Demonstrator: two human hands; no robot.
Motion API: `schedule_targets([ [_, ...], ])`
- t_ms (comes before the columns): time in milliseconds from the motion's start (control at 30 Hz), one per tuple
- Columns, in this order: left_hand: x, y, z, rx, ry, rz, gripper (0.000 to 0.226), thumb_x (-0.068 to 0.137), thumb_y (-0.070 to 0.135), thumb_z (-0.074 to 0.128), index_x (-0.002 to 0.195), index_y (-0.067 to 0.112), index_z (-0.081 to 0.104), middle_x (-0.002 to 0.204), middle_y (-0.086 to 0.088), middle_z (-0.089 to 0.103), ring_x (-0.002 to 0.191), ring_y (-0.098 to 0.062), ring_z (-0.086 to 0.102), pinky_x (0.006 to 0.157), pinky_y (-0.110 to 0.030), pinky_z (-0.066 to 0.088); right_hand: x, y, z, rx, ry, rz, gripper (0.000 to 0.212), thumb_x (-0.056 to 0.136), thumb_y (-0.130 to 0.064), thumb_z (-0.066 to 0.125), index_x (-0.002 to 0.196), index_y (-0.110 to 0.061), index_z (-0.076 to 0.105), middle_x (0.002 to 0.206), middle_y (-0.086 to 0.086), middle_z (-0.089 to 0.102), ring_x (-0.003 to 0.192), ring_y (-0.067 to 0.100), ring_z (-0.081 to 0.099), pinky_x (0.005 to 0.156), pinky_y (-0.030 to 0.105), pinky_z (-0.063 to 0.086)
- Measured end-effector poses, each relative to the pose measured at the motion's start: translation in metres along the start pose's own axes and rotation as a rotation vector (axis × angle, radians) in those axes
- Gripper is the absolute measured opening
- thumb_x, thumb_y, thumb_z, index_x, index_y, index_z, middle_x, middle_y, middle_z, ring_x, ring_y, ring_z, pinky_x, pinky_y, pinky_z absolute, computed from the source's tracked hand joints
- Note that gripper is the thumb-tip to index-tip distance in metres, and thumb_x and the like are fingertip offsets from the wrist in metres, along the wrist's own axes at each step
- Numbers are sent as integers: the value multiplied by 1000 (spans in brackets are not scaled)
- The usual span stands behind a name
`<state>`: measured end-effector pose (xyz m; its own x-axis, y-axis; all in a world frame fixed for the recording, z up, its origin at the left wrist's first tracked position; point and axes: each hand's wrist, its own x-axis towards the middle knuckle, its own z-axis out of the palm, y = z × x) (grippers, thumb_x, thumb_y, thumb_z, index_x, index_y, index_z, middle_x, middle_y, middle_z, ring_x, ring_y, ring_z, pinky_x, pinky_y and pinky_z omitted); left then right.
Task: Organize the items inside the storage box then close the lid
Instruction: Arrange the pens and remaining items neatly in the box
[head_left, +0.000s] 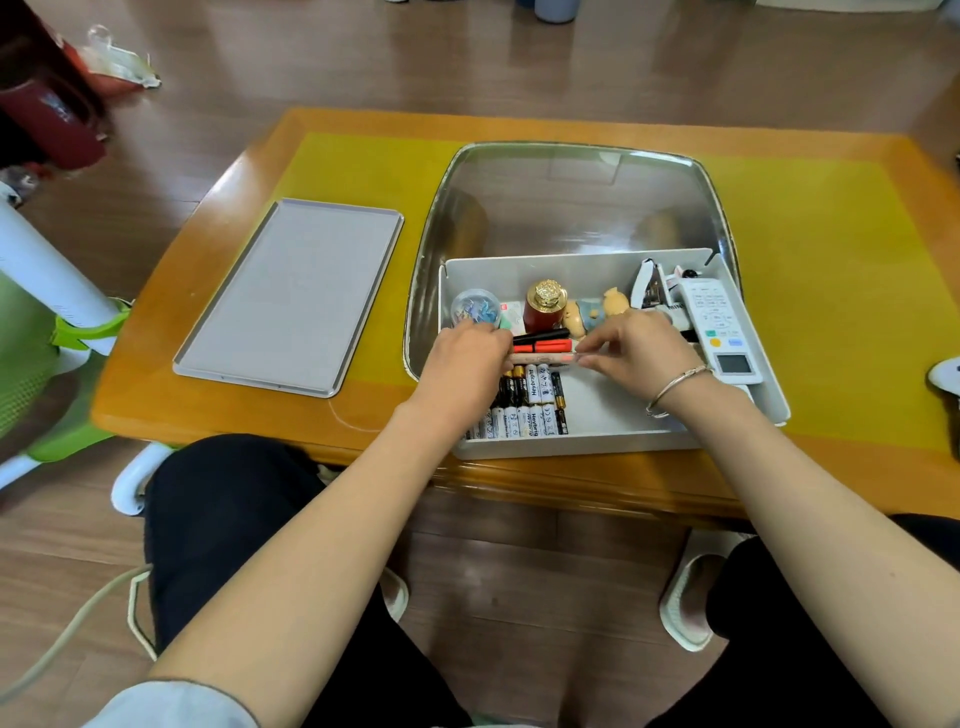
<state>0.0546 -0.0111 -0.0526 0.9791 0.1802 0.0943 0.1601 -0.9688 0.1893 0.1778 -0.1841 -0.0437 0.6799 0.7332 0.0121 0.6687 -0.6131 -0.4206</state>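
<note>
Both hands are inside the box. The left hand (467, 353) curls its fingers around the left end of a thin pen (545, 358). The right hand (636, 348) pinches the right end of the same pen with thumb and fingertips. The pen lies flat, with its long side running from 9 o'clock to 3 o'clock, so each hand has one end and neither is nearer.

The pen sits in the middle of the white storage box (613, 441). Just past it, toward 12 o'clock, lie an orange marker (548, 345) and a black marker (540, 335), pointing the same way. Toward 6 o'clock the batteries (524, 400) stand side by side in two neat rows. To set the pen down, I think it should go next to the markers, still lying sideways.

Farther back are a tub of clips (474, 306), a red jar with a gold top (545, 306) and a little toy (592, 312). At 3 o'clock a white remote (719, 332) leans along the wall.

The clear lid (571, 202) stands open behind the box. A gray tray (291, 296) rests on the table at 9 o'clock.
</note>
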Motion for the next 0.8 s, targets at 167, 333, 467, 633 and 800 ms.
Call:
schedule_targets([
  [167, -1, 0, 1, 41, 17, -36, 18, 93, 18, 57, 109, 11, 62, 110, -8, 63, 103, -24, 54, 88, -36, 42, 10, -8, 11, -132, -89, -72, 12, 84, -24, 68, 93, -18, 72, 93, 2, 71, 91, 18, 59, 80, 27, 44],
  [333, -5, 7, 1, -55, 47, -106, 42, 88, 2, 60, 128, 8, 51, 129, -9, 48, 115, -25, 43, 97, -35, 39, 20, -12, 16, -176, -79, -98, 16, 83, -17, 65, 98, -15, 72, 98, 7, 69, 94, 25, 61, 86, 31, 44],
  [467, -11, 19, 4, -137, -154, 9, 40, 98, 27, 47, 133, 7, 46, 136, -9, 41, 124, -26, 37, 104, -38, 33, 27, -17, 23, -190, -64, -92, 17, 84, -21, 66, 98, -14, 71, 102, 9, 65, 97, 25, 58, 82, 31, 42],
  [633, -10, 21, 8, -137, -408, -90, 61, 99, 50, 29, 140, 6, 40, 141, -10, 37, 130, -28, 33, 106, -47, 35, 26, -19, 30, -152, -60, -55, 16, 83, -14, 66, 98, -9, 69, 102, 12, 65, 96, 28, 59, 84, 35, 47],
  [800, -9, 22, 8, -76, -421, -88, 65, 98, 53, 31, 146, 9, 32, 150, -8, 29, 137, -27, 26, 108, -47, 33, 21, -18, 26, -120, -31, -58, 14, 84, -15, 65, 97, -10, 69, 99, 10, 66, 92, 25, 60, 81, 33, 47],
])
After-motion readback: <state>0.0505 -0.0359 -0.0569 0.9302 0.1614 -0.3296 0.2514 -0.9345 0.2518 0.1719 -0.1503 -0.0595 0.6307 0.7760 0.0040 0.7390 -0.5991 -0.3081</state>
